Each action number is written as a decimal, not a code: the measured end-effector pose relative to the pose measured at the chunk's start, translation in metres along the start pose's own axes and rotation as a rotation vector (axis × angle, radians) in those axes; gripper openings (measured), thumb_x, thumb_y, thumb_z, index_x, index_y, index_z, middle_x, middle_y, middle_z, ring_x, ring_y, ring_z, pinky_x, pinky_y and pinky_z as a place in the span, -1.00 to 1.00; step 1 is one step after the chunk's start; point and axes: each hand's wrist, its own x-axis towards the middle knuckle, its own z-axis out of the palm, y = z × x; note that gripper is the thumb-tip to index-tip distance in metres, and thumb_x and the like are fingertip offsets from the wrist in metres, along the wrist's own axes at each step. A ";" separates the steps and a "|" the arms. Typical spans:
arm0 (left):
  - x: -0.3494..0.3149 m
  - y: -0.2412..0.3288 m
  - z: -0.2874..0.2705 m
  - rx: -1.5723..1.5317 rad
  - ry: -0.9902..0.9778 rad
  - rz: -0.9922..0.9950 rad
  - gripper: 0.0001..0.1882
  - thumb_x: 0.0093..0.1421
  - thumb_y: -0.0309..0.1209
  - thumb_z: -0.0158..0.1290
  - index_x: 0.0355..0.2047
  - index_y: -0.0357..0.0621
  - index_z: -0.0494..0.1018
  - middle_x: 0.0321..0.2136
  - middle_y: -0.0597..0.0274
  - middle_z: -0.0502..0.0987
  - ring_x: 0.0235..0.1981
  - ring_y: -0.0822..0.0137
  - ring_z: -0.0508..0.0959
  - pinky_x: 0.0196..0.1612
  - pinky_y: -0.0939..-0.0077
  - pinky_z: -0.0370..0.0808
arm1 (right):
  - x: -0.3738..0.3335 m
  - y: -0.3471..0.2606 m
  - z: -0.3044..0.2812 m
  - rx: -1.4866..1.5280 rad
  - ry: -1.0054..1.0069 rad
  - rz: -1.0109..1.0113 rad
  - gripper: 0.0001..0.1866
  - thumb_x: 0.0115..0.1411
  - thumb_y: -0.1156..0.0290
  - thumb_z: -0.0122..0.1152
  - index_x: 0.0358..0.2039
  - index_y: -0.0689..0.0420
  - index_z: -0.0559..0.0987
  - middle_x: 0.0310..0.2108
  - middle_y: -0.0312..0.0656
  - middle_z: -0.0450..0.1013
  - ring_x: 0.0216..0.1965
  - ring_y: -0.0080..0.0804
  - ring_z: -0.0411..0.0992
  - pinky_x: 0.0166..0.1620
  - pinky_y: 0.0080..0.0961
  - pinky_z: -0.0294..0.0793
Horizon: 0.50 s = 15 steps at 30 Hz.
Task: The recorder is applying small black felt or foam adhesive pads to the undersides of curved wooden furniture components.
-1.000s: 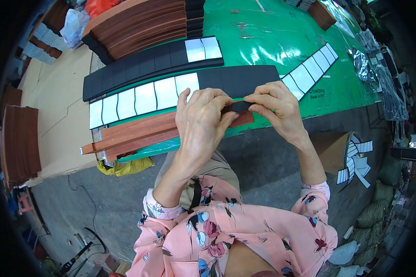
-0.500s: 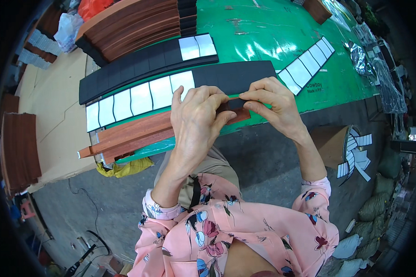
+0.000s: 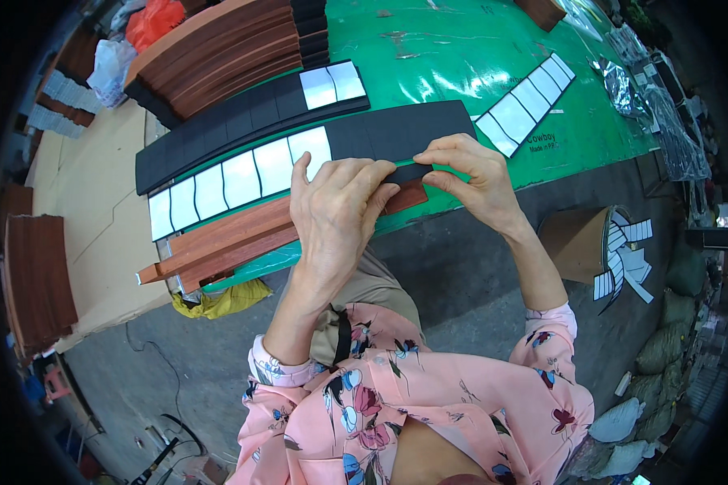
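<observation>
Narrow fingertip grip on both sides: the left hand (image 3: 336, 208) and the right hand (image 3: 469, 179) each pinch a small black piece (image 3: 409, 174) between thumb and fingers, a short stretch of it showing between them. It sits above the right end of a brown board (image 3: 239, 236), near the front edge of the green-covered counter (image 3: 412, 69); whether it is joined to the board, I cannot tell. Judging by its dull, thin look, the piece should be light, soft and easily bent, little prone to slipping. Its two ends seem the best hold, pinched lightly. The board looks stiff, and probably suits a hold along its long edges.
</observation>
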 end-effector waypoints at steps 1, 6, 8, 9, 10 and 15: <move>0.000 -0.001 0.000 0.005 0.011 0.025 -0.81 -0.05 -0.35 0.18 -0.38 -0.07 0.52 -0.46 0.32 0.53 -0.39 0.32 0.50 0.03 0.13 0.22 | 0.000 0.000 0.000 0.001 0.000 0.000 -0.73 -0.07 0.53 0.29 -0.28 0.16 0.58 -0.31 -0.18 0.45 -0.31 -0.38 0.43 -0.30 -0.55 0.41; 0.001 0.000 0.000 0.012 -0.002 0.042 -0.81 -0.05 -0.37 0.18 -0.37 -0.06 0.52 -0.45 0.32 0.54 -0.37 0.33 0.50 0.02 0.12 0.24 | 0.000 0.001 0.000 -0.056 0.039 -0.079 -0.78 -0.06 0.53 0.28 -0.32 0.18 0.58 -0.32 -0.18 0.45 -0.32 -0.36 0.44 -0.32 -0.54 0.42; 0.000 -0.001 0.000 0.016 0.001 0.044 -0.81 -0.05 -0.37 0.18 -0.37 -0.06 0.52 -0.45 0.32 0.54 -0.38 0.33 0.50 0.02 0.13 0.24 | 0.001 0.000 -0.001 -0.064 0.035 -0.083 -0.78 -0.06 0.54 0.27 -0.32 0.18 0.58 -0.31 -0.18 0.45 -0.32 -0.36 0.44 -0.32 -0.54 0.42; 0.000 -0.002 0.001 0.009 -0.001 0.050 -0.81 -0.05 -0.37 0.18 -0.37 -0.06 0.52 -0.45 0.32 0.54 -0.38 0.33 0.50 0.02 0.13 0.25 | 0.001 0.000 -0.001 -0.072 0.031 -0.088 -0.79 -0.06 0.54 0.27 -0.33 0.18 0.58 -0.31 -0.18 0.45 -0.32 -0.36 0.44 -0.32 -0.53 0.43; 0.000 -0.002 0.001 0.001 -0.003 0.057 -0.80 -0.05 -0.38 0.18 -0.36 -0.05 0.52 -0.45 0.32 0.54 -0.38 0.33 0.51 0.01 0.13 0.25 | 0.003 0.001 -0.002 -0.073 0.031 -0.086 -0.79 -0.06 0.54 0.27 -0.33 0.18 0.58 -0.31 -0.18 0.45 -0.32 -0.36 0.44 -0.32 -0.53 0.43; -0.002 -0.006 0.003 0.046 0.008 0.106 -0.78 -0.05 -0.40 0.17 -0.33 -0.02 0.53 -0.45 0.33 0.52 -0.42 0.36 0.51 -0.03 0.15 0.30 | 0.002 0.000 0.001 -0.024 0.031 -0.095 -0.78 -0.05 0.57 0.24 -0.31 0.19 0.56 -0.26 -0.18 0.46 -0.26 -0.29 0.44 -0.25 -0.47 0.43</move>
